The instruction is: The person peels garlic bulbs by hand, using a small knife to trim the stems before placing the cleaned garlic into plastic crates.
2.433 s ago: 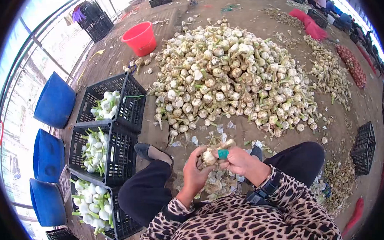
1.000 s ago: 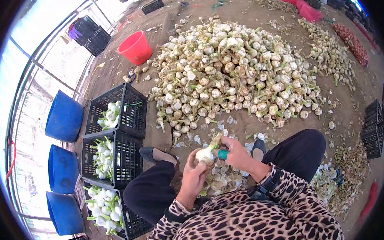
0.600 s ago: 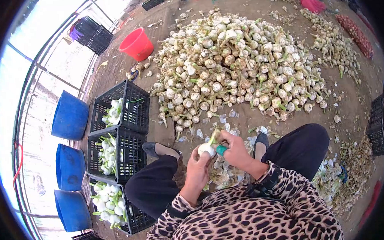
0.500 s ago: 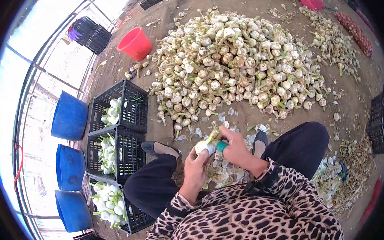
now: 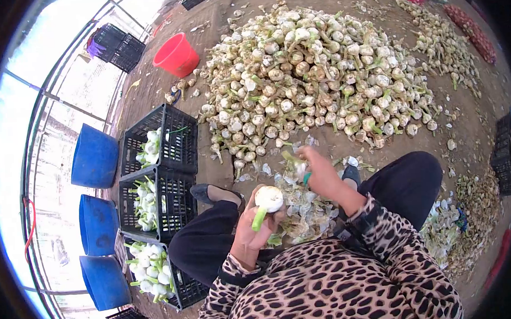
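Garlic bulb [image 5: 268, 199] above the lap [image 5: 211, 244], left hand [image 5: 252, 232] closed round its base and green stem [image 5: 259, 219]. Looks light, firm, slick once peeled; hold low by stem. Right hand [image 5: 320, 172] out over peelings [image 5: 303, 214], grip unclear.

The peeled bulb [image 5: 268, 199] is smooth, white, faintly glossy — the garlic heap [image 5: 314, 71] wears dull papery skins; crates [image 5: 177, 134] black latticed plastic, bucket [image 5: 177, 54] smooth red plastic — floor [image 5: 150, 90] rough matt earth

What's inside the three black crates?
Peeled white bulbs with green stems lie in all three crates: few in the far one, more in the middle and near ones. The floors beneath them and the near crate's right corner, behind the leg, are hidden.
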Available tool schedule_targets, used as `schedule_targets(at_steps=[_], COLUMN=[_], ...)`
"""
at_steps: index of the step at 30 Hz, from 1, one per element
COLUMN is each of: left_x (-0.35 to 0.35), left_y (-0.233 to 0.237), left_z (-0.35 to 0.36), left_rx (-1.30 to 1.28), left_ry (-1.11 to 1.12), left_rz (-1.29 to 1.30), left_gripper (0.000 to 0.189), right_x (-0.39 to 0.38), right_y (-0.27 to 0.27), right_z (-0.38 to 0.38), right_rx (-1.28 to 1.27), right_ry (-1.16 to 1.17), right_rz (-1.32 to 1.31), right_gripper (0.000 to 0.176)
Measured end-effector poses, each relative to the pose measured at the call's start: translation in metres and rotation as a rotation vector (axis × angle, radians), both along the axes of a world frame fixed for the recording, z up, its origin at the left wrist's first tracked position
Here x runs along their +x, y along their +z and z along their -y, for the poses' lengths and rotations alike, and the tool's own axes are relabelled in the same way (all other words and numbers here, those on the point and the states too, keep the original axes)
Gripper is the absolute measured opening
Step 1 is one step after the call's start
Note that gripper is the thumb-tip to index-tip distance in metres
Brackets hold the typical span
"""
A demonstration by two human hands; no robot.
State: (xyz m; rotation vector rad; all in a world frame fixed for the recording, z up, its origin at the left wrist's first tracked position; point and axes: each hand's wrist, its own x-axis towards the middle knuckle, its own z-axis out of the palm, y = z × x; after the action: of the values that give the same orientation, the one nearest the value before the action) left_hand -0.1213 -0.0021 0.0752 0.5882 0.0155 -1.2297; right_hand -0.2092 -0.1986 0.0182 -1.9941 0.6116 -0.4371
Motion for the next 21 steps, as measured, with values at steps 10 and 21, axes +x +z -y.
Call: schedule_targets(at_steps=[10, 21], left_x=[0.000, 0.000], left_y=[-0.016, -0.021], left_z=[0.000, 0.003], left_rx=[0.232, 0.240], left_ry=[0.170, 0.205], left_rz=[0.189, 0.177], left_gripper=[0.044, 0.043], right_x=[0.004, 0.003], right_y=[0.047, 0.039], right_z=[-0.039, -0.041], right_rx=[-0.272, -0.285], right_ry=[0.190, 0.165], right_rz=[0.351, 0.335], right_gripper=[0.011, 0.013])
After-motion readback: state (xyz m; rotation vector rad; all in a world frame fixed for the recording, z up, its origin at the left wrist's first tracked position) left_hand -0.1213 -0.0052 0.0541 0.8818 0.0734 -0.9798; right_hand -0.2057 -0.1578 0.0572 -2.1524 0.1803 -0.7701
